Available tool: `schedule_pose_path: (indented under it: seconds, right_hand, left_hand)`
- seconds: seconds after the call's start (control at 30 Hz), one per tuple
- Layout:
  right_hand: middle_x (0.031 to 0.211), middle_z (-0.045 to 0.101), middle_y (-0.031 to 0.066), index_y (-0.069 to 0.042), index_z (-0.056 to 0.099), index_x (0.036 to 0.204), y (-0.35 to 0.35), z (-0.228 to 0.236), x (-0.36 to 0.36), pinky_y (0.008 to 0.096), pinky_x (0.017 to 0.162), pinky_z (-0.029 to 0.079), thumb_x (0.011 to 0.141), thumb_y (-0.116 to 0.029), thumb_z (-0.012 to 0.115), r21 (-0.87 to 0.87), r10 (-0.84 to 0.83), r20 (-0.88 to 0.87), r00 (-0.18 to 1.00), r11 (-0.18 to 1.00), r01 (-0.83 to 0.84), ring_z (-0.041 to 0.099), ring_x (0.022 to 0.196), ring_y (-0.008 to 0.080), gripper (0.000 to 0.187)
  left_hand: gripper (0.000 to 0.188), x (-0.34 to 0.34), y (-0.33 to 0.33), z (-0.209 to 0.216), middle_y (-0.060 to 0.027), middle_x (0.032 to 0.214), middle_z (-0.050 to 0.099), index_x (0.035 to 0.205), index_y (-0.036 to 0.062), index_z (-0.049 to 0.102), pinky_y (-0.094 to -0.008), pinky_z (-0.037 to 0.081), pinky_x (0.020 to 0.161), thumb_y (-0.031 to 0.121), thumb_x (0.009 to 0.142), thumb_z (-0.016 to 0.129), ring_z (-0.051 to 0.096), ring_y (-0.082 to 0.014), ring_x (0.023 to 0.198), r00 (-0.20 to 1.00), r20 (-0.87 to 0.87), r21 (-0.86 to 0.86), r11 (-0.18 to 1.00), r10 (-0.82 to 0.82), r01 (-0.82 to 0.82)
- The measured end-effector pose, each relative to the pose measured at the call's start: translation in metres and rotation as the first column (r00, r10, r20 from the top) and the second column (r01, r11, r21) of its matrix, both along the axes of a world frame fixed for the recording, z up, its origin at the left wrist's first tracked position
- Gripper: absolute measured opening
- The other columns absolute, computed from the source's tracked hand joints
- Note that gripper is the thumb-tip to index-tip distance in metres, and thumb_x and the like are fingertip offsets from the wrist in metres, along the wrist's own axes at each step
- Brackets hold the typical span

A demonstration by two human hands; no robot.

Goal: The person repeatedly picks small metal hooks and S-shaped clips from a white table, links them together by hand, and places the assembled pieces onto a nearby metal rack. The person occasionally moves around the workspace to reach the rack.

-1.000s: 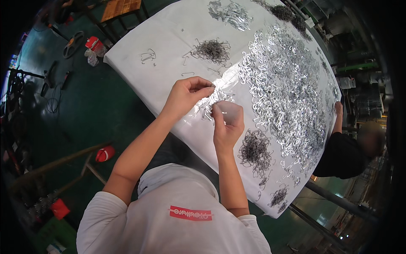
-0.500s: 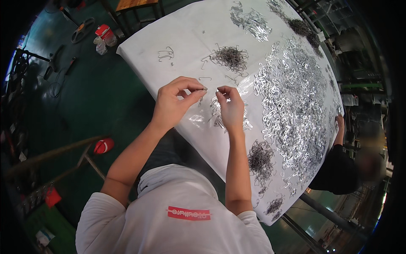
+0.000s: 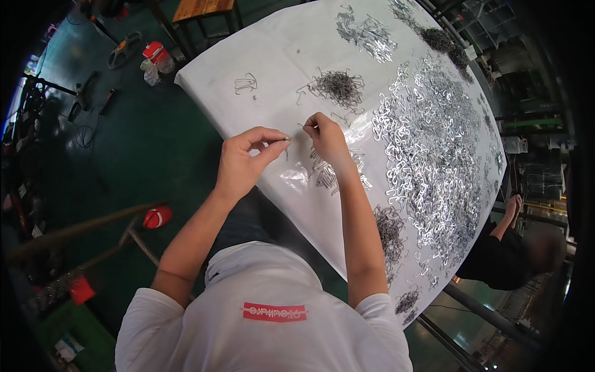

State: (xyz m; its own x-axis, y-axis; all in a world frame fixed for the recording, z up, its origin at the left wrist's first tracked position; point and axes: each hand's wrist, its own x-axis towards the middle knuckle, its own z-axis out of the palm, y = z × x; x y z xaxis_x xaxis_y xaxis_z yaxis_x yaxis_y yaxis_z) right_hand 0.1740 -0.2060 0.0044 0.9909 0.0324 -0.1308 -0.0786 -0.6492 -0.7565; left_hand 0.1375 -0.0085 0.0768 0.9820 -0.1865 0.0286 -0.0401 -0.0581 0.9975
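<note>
Above the white-covered table point(image 3: 273, 49), my left hand point(image 3: 245, 162) is closed, thumb and forefinger pinching a small metal piece point(image 3: 287, 139) too small to name. My right hand point(image 3: 328, 141) is just to its right, fingertips closed on a thin bent wire hook point(image 3: 301, 126); most of that hook is hidden by the fingers. Beneath my right wrist lies a small pile of shiny metal pieces point(image 3: 323, 172), partly covered by the arm. Beyond my hands is a heap of dark wire hooks point(image 3: 338, 88).
A wide spread of shiny S-shaped hooks point(image 3: 427, 161) covers the table's right side. More dark wire hooks point(image 3: 389, 235) lie by my right forearm. A few loose hooks point(image 3: 245, 83) sit far left. Another person's hands point(image 3: 513, 208) are beyond the right edge.
My right hand has moved up and left and now pinches a wire hook; the one lying beyond my fingers is gone from there. My left hand has shifted slightly left and nearer.
</note>
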Motion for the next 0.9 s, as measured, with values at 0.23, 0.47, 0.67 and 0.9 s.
schedule_pose_path:
  seconds: [0.23, 0.47, 0.67, 0.9]
  right_hand:
    - [0.085, 0.060, 0.0065, 0.000, 0.053, 0.095, 0.024, 0.083, -0.104, 0.0244, 0.059, 0.049, 0.084, -0.004, 0.065, 0.786, -0.387, -0.068, 0.919, 0.547, 0.289, 0.060, 0.071, 0.0121, 0.017]
    - [0.086, 0.059, 0.0085, 0.001, 0.051, 0.096, 0.024, 0.101, -0.124, 0.0248, 0.062, 0.052, 0.084, 0.000, 0.063, 0.857, -0.547, -0.007, 0.837, 0.428, 0.287, 0.060, 0.071, 0.0127, 0.016]
    - [0.087, 0.059, 0.0100, 0.000, 0.049, 0.094, 0.013, 0.092, -0.134, 0.0259, 0.062, 0.052, 0.083, 0.006, 0.060, 0.874, -0.689, 0.159, 0.707, 0.431, 0.223, 0.060, 0.071, 0.0136, 0.017]
    - [0.094, 0.057, 0.0126, 0.000, 0.047, 0.093, -0.017, 0.079, -0.140, 0.0273, 0.062, 0.053, 0.082, 0.014, 0.056, 0.855, -0.709, 0.270, 0.652, 0.488, 0.176, 0.060, 0.073, 0.0154, 0.020]
  left_hand:
    - [0.012, -0.025, -0.023, 0.003, -0.0036, 0.085, 0.070, 0.091, 0.0039, 0.069, -0.0238, 0.045, 0.064, 0.004, 0.079, 0.067, 0.060, -0.0089, 0.072, 0.988, 0.104, 0.015, 0.994, -0.114, 0.113]
    - [0.019, -0.042, -0.050, 0.010, -0.0053, 0.086, 0.069, 0.097, 0.0063, 0.068, -0.0253, 0.045, 0.064, 0.002, 0.079, 0.067, 0.062, -0.0135, 0.074, 0.963, 0.214, 0.068, 0.986, -0.161, 0.150]
    - [0.022, -0.034, -0.072, -0.017, -0.0069, 0.087, 0.067, 0.099, 0.0069, 0.068, -0.0273, 0.047, 0.066, 0.002, 0.078, 0.067, 0.062, -0.0169, 0.075, 0.943, 0.312, 0.136, 0.988, -0.117, 0.077]
    - [0.009, 0.040, -0.099, -0.099, -0.0065, 0.085, 0.063, 0.083, 0.0058, 0.068, -0.0356, 0.045, 0.074, 0.012, 0.077, 0.066, 0.056, -0.0252, 0.084, 0.915, 0.317, 0.483, 0.872, -0.251, 0.072]
